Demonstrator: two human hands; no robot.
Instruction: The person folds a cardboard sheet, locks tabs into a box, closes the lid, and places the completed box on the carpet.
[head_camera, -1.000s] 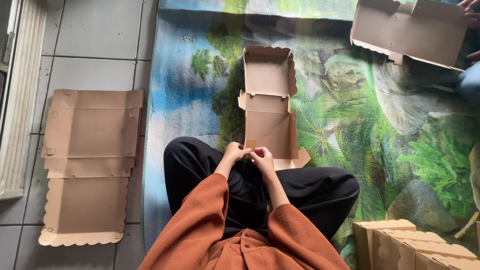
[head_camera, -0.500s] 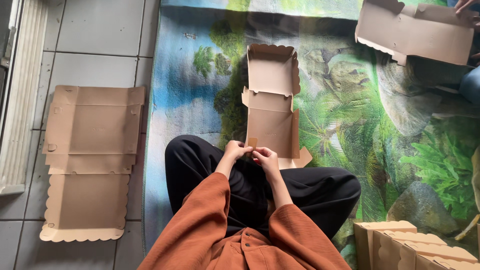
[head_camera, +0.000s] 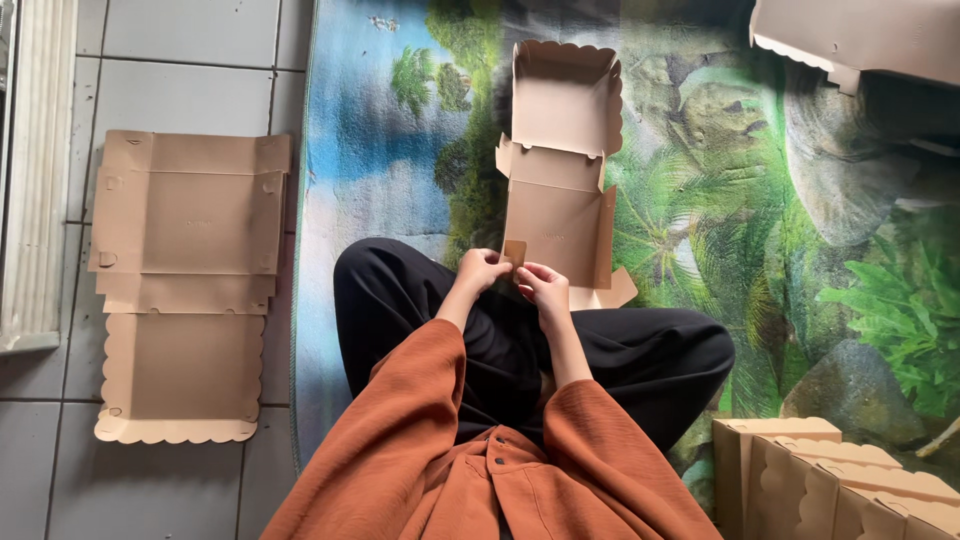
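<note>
The box (head_camera: 556, 205) has barely shifted as my left hand (head_camera: 480, 270) and right hand (head_camera: 545, 285) pinch its flap (head_camera: 514, 252) (best creased squarely).

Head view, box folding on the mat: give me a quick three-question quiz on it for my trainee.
1. True or false: the flat box blanks lie on the tiled floor, to the person's left.
2. Which part of the half-folded box do the left hand and right hand work on? A) the scalloped far lid B) a small tab at the near edge C) the right side wall
3. Fill in: the finished boxes stand at the person's near ____.

Key: 1 true; 2 B; 3 right.
</note>
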